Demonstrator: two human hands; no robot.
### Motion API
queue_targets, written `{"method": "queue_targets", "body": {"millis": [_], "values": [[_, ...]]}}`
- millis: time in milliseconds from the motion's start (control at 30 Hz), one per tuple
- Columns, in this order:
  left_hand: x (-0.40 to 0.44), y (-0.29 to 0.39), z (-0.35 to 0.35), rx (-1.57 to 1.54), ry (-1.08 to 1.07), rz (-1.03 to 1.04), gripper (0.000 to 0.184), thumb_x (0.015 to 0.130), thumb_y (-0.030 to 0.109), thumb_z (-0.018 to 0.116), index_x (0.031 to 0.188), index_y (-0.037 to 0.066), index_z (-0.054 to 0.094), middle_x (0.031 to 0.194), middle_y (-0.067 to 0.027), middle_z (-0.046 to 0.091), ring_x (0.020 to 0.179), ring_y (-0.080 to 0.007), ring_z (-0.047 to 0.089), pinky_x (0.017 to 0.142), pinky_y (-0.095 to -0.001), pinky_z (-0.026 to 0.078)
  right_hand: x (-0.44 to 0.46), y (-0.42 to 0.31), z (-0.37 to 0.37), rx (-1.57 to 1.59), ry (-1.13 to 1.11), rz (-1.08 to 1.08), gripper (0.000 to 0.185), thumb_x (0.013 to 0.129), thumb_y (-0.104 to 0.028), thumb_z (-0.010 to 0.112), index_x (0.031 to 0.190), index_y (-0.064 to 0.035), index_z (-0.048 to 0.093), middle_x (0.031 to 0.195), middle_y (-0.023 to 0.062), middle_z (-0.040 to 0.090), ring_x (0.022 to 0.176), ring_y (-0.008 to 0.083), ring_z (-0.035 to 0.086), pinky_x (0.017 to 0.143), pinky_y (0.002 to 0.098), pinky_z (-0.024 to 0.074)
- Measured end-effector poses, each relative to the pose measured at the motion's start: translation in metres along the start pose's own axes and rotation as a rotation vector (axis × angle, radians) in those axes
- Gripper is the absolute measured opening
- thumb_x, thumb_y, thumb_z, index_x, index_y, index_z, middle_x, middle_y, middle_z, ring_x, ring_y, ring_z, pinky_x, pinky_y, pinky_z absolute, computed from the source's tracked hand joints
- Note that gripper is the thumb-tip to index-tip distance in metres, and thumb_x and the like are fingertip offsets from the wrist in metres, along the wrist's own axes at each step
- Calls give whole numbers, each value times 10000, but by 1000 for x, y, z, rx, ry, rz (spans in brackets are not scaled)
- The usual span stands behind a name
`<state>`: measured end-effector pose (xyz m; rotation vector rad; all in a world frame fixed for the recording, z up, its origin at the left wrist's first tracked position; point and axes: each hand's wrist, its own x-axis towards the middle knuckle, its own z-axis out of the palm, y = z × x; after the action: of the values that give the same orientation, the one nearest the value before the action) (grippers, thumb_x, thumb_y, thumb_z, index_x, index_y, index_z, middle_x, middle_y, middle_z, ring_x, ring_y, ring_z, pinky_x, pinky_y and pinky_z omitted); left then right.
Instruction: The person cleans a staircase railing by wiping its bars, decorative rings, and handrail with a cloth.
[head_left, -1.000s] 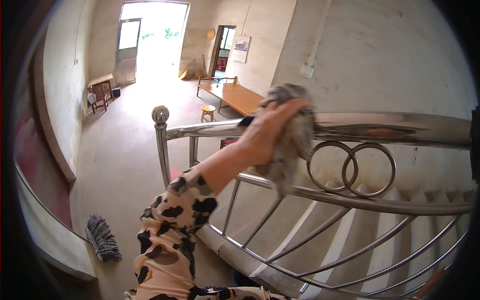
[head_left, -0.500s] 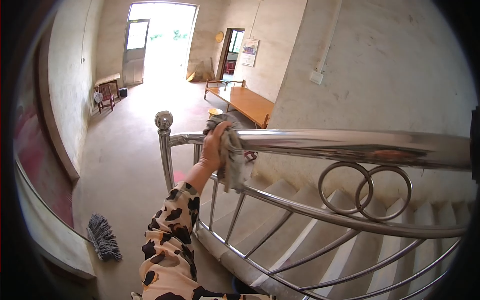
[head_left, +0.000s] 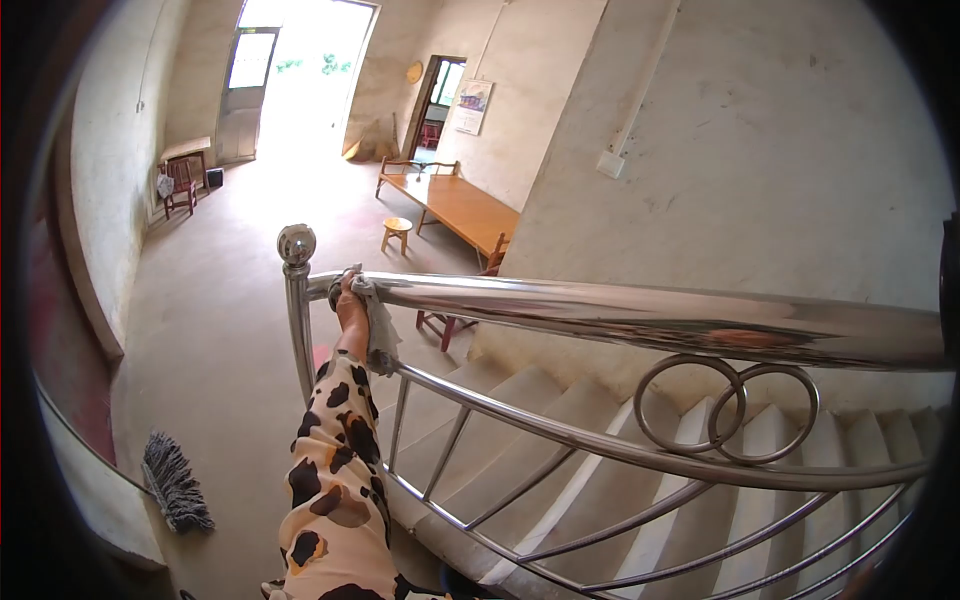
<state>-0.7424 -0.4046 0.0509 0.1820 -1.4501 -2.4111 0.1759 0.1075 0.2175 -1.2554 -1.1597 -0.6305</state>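
My left hand [head_left: 351, 308], at the end of a sleeve with dark patches, is closed around a grey cloth [head_left: 380, 325]. The cloth wraps the far end of a shiny metal handrail [head_left: 600, 312], and its loose part hangs down on the stair side. Just beyond my hand stands the railing's end post [head_left: 298, 300], topped with a round metal ball [head_left: 296, 243]. Part of my fingers is hidden by the cloth and the rail. I cannot see my right hand.
Concrete stairs [head_left: 560, 425] lie behind the railing, which carries two metal rings [head_left: 765, 410]. A grey mop head [head_left: 177, 482] rests on the floor at lower left. Farther off are a small stool [head_left: 397, 232], a wooden daybed [head_left: 455, 205], a chair [head_left: 180, 187] and an open doorway.
My left hand has slid the cloth along the handrail toward the end post. The view has shifted, and the stool beyond the rail now shows fully.
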Motion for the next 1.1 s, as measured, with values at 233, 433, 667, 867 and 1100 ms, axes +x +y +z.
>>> {"method": "queue_targets", "body": {"millis": [233,433,667,867,1100], "values": [[-4,-24,13,-649,-108,-197,239,771,333,539,779,103,602,703,-1,535,623,-100,497,605,-245,425,6,24,7,-49,-84,-9,433,829,-218,443,1100,115,386,1063,282,461,956,391,457,838,390,352],[-180,122,72,-438,-414,-211,258,837,70,405,1060,22,524,987,-59,550,913,-132,501,778,-264,416,0,62,47,-4,-51,-126,353,830,-201,447,1073,56,445,974,217,525,869,301,509,770,347,396],[-294,208,127,59,-923,796,434,710,-46,484,1130,64,474,1041,-57,530,942,-129,496,841,-244,380,-13,12,27,309,-106,96,316,794,-132,472,1061,36,456,955,157,538,857,234,526,753,322,397],[-394,257,186,220,-827,1250,452,716,33,482,1158,124,451,959,-143,529,876,-239,512,809,-338,375,-14,-6,18,158,-189,162,346,804,-135,458,1106,34,437,1003,180,527,892,273,524,764,345,398],[-444,269,210,97,-625,1633,528,703,63,484,1215,131,374,865,-145,515,847,-305,479,805,-434,310,-20,-21,9,294,-108,52,361,800,-129,454,1114,45,416,977,182,522,875,268,518,771,345,394]]}}
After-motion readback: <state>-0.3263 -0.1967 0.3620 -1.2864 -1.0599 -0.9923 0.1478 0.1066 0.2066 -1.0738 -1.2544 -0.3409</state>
